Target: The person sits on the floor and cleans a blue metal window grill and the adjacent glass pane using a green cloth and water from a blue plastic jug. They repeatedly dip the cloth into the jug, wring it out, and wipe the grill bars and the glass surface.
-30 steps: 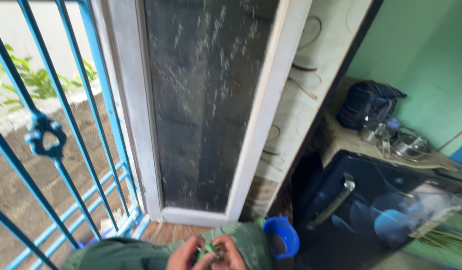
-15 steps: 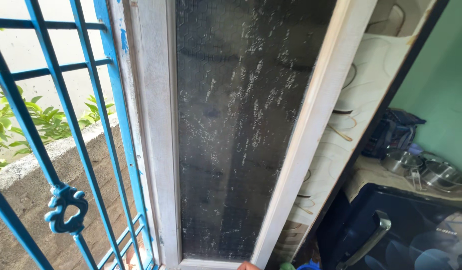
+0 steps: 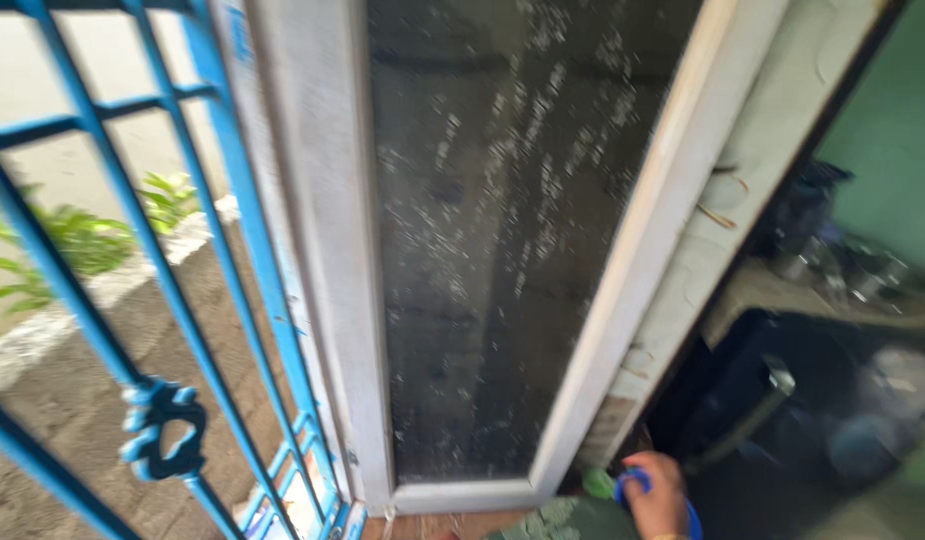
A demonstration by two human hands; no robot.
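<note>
My right hand (image 3: 659, 494) shows at the bottom edge, right of centre, fingers curled and resting on a round blue plastic bowl (image 3: 692, 521) on the floor. Blur hides whether it grips the rim. A small green piece (image 3: 600, 484) lies just left of the hand. Green cloth (image 3: 563, 522) over my lap fills the bottom edge below it. My left hand is out of the frame.
A frosted glass door panel (image 3: 503, 250) in a white frame (image 3: 323, 300) stands straight ahead. A blue metal grille (image 3: 163, 440) is at left, with plants (image 3: 73, 240) beyond. A dark fridge (image 3: 783, 420) stands at right, steel pots (image 3: 853, 270) above it.
A second ago both hands held a green piece over my lap; the view rose to the door, then dropped. Now only one hand shows, moved right onto the blue bowl.
</note>
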